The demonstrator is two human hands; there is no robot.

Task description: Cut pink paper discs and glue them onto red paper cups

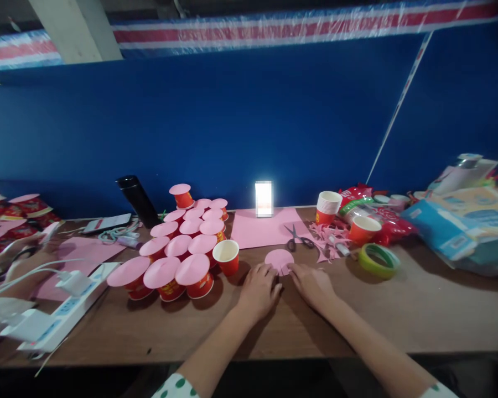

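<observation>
A pink paper circle lies on the brown table in front of me, with a slit at its near edge. My left hand has its bent fingers closed on the circle's near left edge. At the near right edge, the fingers of my right hand are pressed together on the paper. Just left of my hands stands an uncovered red paper cup. Further left are several red cups topped with pink circles. Black-handled scissors rest beyond the circle, partly on a pink sheet.
Pink scraps, green tape rolls, stacked cups and a blue package stand right. Left are a black flask, a white power strip and another person's hand. A blue partition rises behind.
</observation>
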